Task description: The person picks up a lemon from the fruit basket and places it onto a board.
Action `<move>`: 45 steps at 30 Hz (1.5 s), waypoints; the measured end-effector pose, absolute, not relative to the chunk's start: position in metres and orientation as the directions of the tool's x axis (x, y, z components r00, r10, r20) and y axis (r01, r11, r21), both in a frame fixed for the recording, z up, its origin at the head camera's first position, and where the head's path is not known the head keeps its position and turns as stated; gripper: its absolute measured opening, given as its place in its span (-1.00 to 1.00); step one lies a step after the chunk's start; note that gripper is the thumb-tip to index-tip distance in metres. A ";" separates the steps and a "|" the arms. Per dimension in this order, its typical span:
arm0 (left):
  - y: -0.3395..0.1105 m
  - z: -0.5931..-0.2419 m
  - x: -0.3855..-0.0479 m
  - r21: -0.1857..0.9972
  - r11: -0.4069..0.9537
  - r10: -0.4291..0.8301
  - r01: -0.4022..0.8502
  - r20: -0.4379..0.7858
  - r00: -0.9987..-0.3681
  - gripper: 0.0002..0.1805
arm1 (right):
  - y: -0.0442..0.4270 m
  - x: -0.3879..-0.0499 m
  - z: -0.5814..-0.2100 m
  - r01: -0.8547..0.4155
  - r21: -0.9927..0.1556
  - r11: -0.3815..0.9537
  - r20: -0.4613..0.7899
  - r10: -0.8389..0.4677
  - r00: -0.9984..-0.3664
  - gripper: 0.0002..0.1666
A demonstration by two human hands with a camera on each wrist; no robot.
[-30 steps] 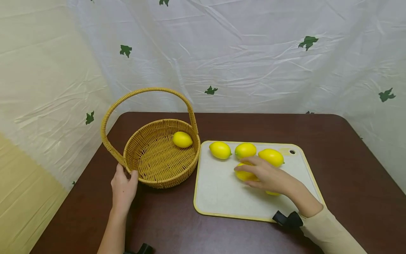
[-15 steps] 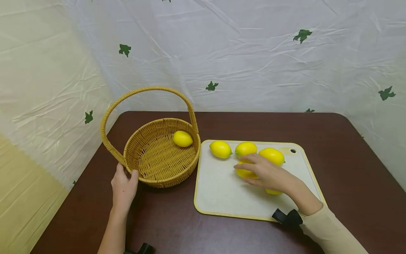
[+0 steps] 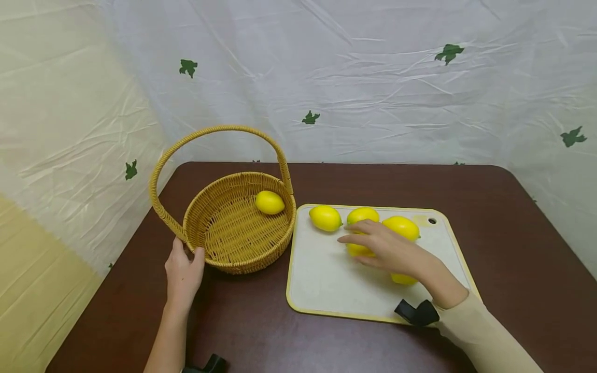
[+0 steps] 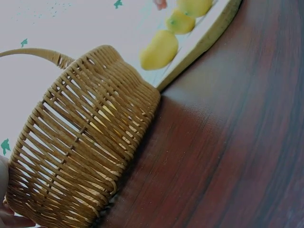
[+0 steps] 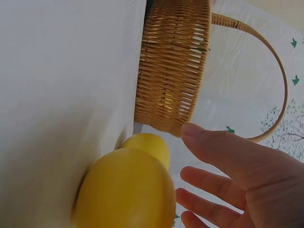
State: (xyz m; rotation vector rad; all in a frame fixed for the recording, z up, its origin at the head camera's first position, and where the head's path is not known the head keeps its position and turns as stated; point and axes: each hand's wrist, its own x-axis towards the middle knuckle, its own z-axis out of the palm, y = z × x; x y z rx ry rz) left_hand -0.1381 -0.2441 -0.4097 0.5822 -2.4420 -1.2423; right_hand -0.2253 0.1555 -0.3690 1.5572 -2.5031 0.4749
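My left hand [image 3: 184,272] grips the near-left rim of a round wicker basket [image 3: 244,265], thumb over the edge. Inside the basket, towards its right side, lies one lemon [image 3: 269,202]. Above the cutting board [image 3: 326,285] my right hand [image 3: 392,251] hovers, fingers spread and holding nothing. Partly hidden under it is a lemon [image 3: 358,250]. Several others lie around it, including a far-left lemon [image 3: 325,218], a lemon at the right [image 3: 402,228] and one near the wrist [image 3: 403,279]. The right wrist view shows a lemon [image 5: 126,190] beside the fingers, apart from them.
The basket's tall arched handle [image 3: 228,128] rises over it. Basket and board stand side by side on a dark brown table [image 3: 252,321]. A white sheet with green leaf shapes [image 3: 373,93] hangs behind the table.
My right hand has shifted slightly left and its fingers have spread away from the lemon beneath. The left hand and the basket stay where they were.
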 end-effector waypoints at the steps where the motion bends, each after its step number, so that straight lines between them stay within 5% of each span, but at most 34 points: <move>1: -0.244 -0.410 -0.138 0.820 0.535 -0.500 -0.205 0.112 -0.858 -0.50 | 0.153 -0.226 -0.368 -0.898 -0.183 0.400 0.300 -0.847 -0.438 -0.54; 21: -0.244 -0.411 -0.138 0.816 0.551 -0.489 -0.175 0.146 -0.860 -0.52 | 0.072 -0.254 -0.318 -0.953 -0.180 0.243 0.247 -0.927 -0.283 -0.60; 45: -0.241 -0.402 -0.138 0.812 0.549 -0.483 -0.197 0.116 -0.868 -0.53 | -0.040 -0.310 -0.288 -0.883 -0.357 0.306 0.012 -0.943 -0.332 -0.54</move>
